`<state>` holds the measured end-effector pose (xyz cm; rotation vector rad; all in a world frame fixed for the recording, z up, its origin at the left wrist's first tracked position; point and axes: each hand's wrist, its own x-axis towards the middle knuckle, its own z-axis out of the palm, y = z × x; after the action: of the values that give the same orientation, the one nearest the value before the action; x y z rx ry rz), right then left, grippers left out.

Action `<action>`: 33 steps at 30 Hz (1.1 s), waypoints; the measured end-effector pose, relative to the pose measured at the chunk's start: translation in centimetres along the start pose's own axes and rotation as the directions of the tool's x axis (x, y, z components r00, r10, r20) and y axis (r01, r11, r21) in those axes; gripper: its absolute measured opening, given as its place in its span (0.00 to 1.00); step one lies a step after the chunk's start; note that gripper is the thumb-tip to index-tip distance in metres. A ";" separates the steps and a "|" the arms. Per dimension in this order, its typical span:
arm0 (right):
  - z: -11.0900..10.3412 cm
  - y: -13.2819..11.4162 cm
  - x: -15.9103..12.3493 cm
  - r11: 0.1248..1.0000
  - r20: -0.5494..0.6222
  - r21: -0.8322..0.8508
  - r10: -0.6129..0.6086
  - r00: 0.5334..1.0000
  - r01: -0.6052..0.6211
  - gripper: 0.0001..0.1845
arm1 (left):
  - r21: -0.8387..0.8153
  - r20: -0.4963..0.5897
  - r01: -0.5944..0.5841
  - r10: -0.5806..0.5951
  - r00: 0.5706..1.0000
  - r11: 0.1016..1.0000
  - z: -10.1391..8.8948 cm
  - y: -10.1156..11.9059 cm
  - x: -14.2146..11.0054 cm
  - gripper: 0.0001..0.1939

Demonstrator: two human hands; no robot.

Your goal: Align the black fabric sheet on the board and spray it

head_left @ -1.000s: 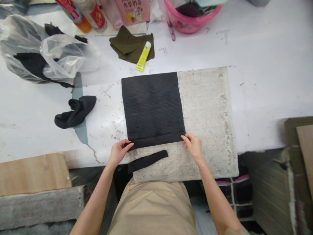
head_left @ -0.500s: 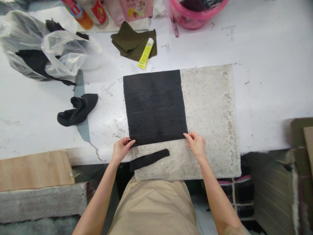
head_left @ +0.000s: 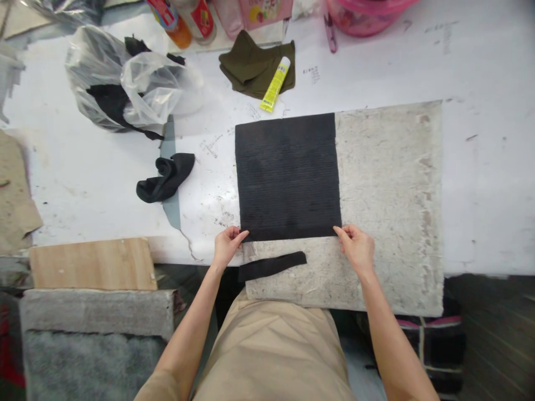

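Observation:
A square black ribbed fabric piece (head_left: 288, 172) lies flat, partly over a worn grey-white board (head_left: 390, 206). My left hand (head_left: 228, 245) pinches its near left corner between thumb and fingers. At the near right corner, my right hand (head_left: 356, 245) pinches the cloth in the same way. Between my hands the near edge runs straight. Just below it, on the board, rests a narrow black fabric strip (head_left: 273, 266), its left end reaching past the board's edge.
Left of the cloth sit a curled black fabric piece (head_left: 165, 178) and a clear plastic bag (head_left: 100, 72) with black scraps. A yellow tube (head_left: 276, 83) lies on olive fabric pieces (head_left: 242, 64). A pink basin (head_left: 368, 16) and bottles stand behind.
The view has swung leftward, so everything sits further right in the picture. Both hands keep pinching the same two corners, and the cloth lies much as before.

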<state>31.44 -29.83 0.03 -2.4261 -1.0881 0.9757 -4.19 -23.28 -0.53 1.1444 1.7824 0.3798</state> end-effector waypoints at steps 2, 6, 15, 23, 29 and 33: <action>-0.1 -0.1 0.0 1.000 0.002 -0.008 -0.005 1.000 0.005 0.30 | -0.019 -0.004 -0.002 0.001 1.000 1.000 0.0 0.0 0.0 0.18; -0.2 -0.2 0.0 1.000 -0.004 -0.005 -0.017 1.000 0.017 0.30 | -0.023 -0.001 -0.011 0.011 1.000 1.000 0.0 0.4 -0.3 0.18; -0.1 -0.3 -0.1 1.000 -0.006 -0.018 -0.009 1.000 0.009 0.30 | -0.029 -0.052 0.006 -0.008 0.999 1.000 0.2 0.2 0.0 0.17; 0.0 -0.5 -0.2 0.995 -0.017 -0.097 -0.023 1.000 0.021 0.29 | 0.083 -0.143 -0.037 0.049 0.988 0.996 0.3 -0.4 0.3 0.17; 0.7 -1.6 -1.1 0.901 -0.119 -0.435 -0.057 0.991 0.000 0.25 | -0.046 -0.094 -0.032 0.028 0.995 0.998 0.3 -0.3 0.2 0.14; 0.6 -1.4 -1.2 0.896 -0.123 -0.445 -0.066 0.990 0.005 0.22 | -0.149 -0.031 -0.020 0.016 0.999 0.989 0.1 -0.3 0.2 0.15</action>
<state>29.71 -29.80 0.81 -2.7626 -1.4283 0.5828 -4.31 -23.30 -0.86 1.0544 1.7393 0.5353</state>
